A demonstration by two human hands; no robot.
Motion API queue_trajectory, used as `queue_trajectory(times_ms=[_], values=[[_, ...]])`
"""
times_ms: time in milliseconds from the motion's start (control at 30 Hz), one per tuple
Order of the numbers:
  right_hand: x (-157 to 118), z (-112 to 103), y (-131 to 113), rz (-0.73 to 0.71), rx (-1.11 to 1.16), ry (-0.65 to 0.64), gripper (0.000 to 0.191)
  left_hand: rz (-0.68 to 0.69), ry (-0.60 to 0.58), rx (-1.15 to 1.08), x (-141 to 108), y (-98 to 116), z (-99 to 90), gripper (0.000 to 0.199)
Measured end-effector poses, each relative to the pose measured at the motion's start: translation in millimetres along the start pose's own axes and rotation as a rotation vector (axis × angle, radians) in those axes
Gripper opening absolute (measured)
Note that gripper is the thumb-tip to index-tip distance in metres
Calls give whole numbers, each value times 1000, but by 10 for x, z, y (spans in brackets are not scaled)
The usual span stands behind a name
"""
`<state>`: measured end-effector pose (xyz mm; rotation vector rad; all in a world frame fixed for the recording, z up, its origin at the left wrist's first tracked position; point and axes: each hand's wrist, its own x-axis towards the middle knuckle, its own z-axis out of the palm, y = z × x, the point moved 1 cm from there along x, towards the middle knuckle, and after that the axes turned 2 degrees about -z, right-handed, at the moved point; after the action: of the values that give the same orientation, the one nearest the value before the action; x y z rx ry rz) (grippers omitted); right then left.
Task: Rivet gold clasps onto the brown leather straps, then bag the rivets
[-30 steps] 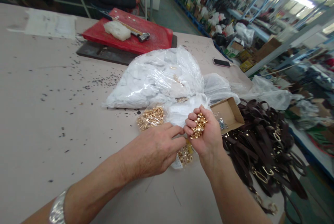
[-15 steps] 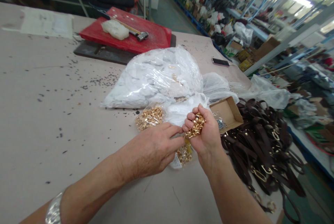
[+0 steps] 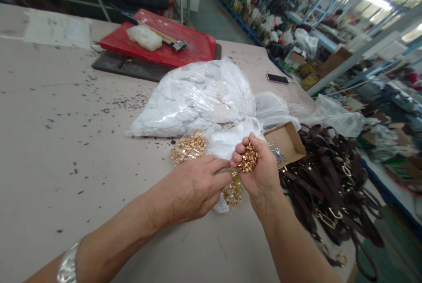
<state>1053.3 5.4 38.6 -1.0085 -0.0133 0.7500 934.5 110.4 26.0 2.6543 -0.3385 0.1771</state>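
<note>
My right hand [image 3: 260,168] is cupped, palm up, with its fingers curled round a heap of small gold rivets [image 3: 249,158]. Close beside it, my left hand [image 3: 201,186] has its thumb and fingers drawn together at the lower edge of the heap; what they pinch is hidden. Under and between both hands lies a small clear bag of gold rivets [image 3: 232,195] with a white label. Another clear bag of gold pieces [image 3: 189,147] rests just beyond my left hand.
A large clear bag of white pieces [image 3: 198,98] stands behind my hands. To the right are a cardboard tray [image 3: 288,142] and a pile of dark brown straps [image 3: 316,186]. Farther back lie a red board [image 3: 194,48], a hammer [image 3: 178,45] and a phone [image 3: 277,78].
The gold rivets have shifted in my right palm, and the heap reaches less far toward my left fingertips. Both hands have stayed almost in place.
</note>
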Motion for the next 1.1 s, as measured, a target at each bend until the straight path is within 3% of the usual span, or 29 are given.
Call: queue_trajectory(times_ms=[1100], values=[[-149, 22, 18, -122, -56, 7, 29, 23, 76, -16, -56, 9, 2, 11]])
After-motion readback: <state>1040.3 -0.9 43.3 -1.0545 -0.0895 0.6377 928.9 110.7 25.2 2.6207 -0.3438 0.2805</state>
